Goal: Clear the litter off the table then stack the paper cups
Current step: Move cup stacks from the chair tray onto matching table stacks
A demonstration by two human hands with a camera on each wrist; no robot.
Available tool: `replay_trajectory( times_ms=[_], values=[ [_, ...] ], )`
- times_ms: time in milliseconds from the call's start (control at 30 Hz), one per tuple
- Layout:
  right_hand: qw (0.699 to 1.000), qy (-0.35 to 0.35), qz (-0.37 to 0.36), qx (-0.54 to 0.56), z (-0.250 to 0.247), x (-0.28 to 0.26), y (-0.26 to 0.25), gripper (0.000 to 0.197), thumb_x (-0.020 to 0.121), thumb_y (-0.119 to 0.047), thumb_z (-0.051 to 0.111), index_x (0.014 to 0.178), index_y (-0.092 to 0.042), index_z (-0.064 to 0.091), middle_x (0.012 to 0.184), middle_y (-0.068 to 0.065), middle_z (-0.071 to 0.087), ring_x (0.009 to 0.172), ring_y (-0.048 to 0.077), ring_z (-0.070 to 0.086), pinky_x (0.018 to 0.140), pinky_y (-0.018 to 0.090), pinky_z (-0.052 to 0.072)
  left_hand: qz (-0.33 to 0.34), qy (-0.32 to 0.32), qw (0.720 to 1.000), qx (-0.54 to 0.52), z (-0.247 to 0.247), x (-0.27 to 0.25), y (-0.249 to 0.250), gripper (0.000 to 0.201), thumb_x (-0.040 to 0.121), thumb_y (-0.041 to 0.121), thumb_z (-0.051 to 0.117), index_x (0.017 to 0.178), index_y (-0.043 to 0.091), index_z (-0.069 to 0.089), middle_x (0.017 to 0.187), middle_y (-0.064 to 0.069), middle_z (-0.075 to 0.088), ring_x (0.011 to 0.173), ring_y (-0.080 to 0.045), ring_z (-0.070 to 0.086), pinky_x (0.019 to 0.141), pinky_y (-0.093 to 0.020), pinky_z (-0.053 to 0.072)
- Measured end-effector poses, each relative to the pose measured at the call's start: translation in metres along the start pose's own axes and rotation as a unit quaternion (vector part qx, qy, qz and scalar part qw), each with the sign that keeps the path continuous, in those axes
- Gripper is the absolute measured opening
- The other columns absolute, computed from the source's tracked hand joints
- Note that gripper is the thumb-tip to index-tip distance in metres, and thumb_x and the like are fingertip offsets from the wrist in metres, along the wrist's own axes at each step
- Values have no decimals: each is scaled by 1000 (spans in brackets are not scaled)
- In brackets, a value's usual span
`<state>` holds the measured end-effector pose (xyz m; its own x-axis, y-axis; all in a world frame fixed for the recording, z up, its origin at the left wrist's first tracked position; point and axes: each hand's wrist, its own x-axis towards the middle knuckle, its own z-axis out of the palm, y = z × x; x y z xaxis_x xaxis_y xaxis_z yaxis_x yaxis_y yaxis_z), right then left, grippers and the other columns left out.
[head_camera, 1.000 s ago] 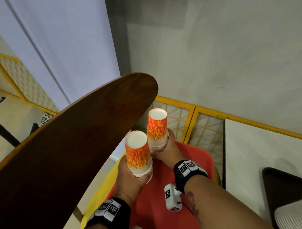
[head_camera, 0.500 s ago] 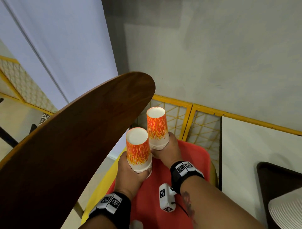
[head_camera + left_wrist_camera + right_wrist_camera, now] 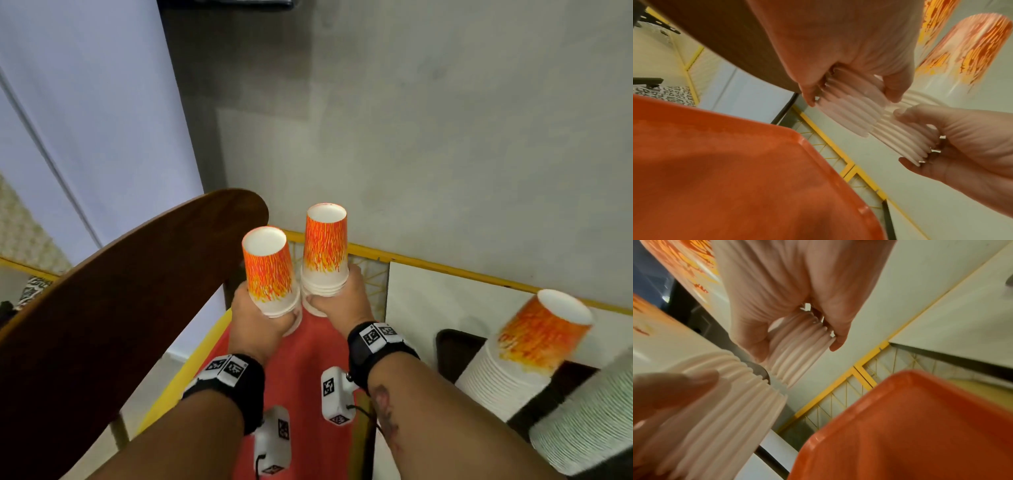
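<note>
Both hands hold short stacks of upside-down paper cups with orange flame print, side by side above a red tray (image 3: 301, 370). My left hand (image 3: 260, 318) grips the left cup stack (image 3: 269, 270) round its white rims. My right hand (image 3: 339, 298) grips the right cup stack (image 3: 325, 246), which stands slightly higher and farther. In the left wrist view my left hand (image 3: 849, 68) curls round the ribbed rims (image 3: 851, 105). In the right wrist view my right hand (image 3: 797, 305) wraps its stack's rims (image 3: 797, 352). The two stacks nearly touch at the rims.
A dark brown table top (image 3: 102, 325) fills the left. At the right, two tall stacks of cups (image 3: 534, 346) stand on a dark surface by a white counter (image 3: 445, 298). A yellow-framed grille (image 3: 370, 260) runs along the grey wall behind.
Both hands have kept their grip and lifted the two stacks up and to the right. The view has swung right, bringing the tall cup stacks into sight.
</note>
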<state>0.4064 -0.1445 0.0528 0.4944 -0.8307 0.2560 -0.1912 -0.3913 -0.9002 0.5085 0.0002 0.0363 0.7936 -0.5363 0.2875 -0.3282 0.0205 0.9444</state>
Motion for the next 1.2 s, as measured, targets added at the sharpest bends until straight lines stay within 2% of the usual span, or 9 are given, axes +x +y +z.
replay_trajectory(
  times_ms=[133, 300, 433, 567, 733, 867, 967, 1133, 1200],
  values=[
    [1000, -3, -26, 4, -65, -21, -44, 67, 53, -27, 91, 109, -22, 54, 102, -10, 68, 91, 8, 67, 79, 34, 57, 69, 19, 997, -27, 23, -23, 62, 39, 65, 8, 90, 93, 23, 67, 88, 14, 75, 85, 3, 71, 78, -15, 54],
    [998, 41, -56, 4, -163, -58, -97, 84, 62, -22, 89, 131, -23, 40, 118, -5, 61, 101, 11, 58, 83, 24, 45, 106, 0, 991, -77, 60, -54, 125, 36, 64, 12, 90, 95, 11, 72, 92, -2, 77, 87, -17, 75, 79, -33, 60],
    [989, 115, -90, -22, -232, -78, -117, 84, 61, -32, 89, 130, -27, 40, 120, -4, 62, 103, 14, 61, 85, 29, 49, 113, -29, 988, -99, 90, -89, 175, 31, 62, 9, 87, 88, 10, 70, 86, -4, 76, 76, -8, 72, 68, -15, 54],
    [981, 169, -85, -41, -279, -92, -112, 82, 61, -36, 87, 127, -28, 40, 118, -3, 61, 103, 16, 62, 84, 31, 53, 109, -49, 987, -111, 113, -120, 208, 39, 72, -5, 83, 82, 25, 60, 80, 11, 67, 66, 13, 64, 60, -2, 46],
    [976, 206, -34, -59, -303, -94, -80, 84, 57, -45, 83, 126, -28, 39, 118, 0, 60, 106, 22, 61, 89, 39, 55, 118, -83, 985, -100, 127, -130, 227, 41, 70, 3, 86, 84, 29, 59, 76, 18, 71, 71, 14, 65, 59, -1, 45],
    [978, 196, 21, -67, -304, -89, -51, 85, 53, -46, 82, 123, -26, 38, 117, 2, 59, 106, 26, 62, 88, 44, 55, 119, -89, 985, -86, 134, -129, 236, 47, 67, 11, 90, 95, 32, 58, 91, 12, 71, 80, 11, 67, 65, -4, 48],
    [980, 179, 71, -59, -301, -90, -27, 80, 57, -38, 87, 119, -21, 40, 116, 4, 62, 105, 28, 63, 83, 36, 52, 120, -95, 985, -77, 138, -125, 241, 54, 65, 17, 91, 106, 30, 58, 98, 9, 72, 86, 5, 68, 71, -12, 51],
    [977, 139, 157, -42, -286, -108, 23, 88, 65, -28, 90, 133, -11, 36, 124, 8, 62, 112, 29, 62, 87, 31, 45, 125, -116, 983, -66, 145, -120, 256, 54, 68, 12, 90, 99, 34, 52, 94, 16, 66, 80, 17, 63, 63, -2, 46],
    [979, 127, 157, -27, -287, -115, 28, 91, 67, -28, 90, 137, -12, 34, 127, 7, 60, 117, 28, 60, 89, 31, 44, 132, -130, 981, -62, 151, -116, 264, 55, 67, 15, 91, 105, 31, 55, 96, 13, 68, 86, 11, 66, 64, -3, 47]
  ],
)
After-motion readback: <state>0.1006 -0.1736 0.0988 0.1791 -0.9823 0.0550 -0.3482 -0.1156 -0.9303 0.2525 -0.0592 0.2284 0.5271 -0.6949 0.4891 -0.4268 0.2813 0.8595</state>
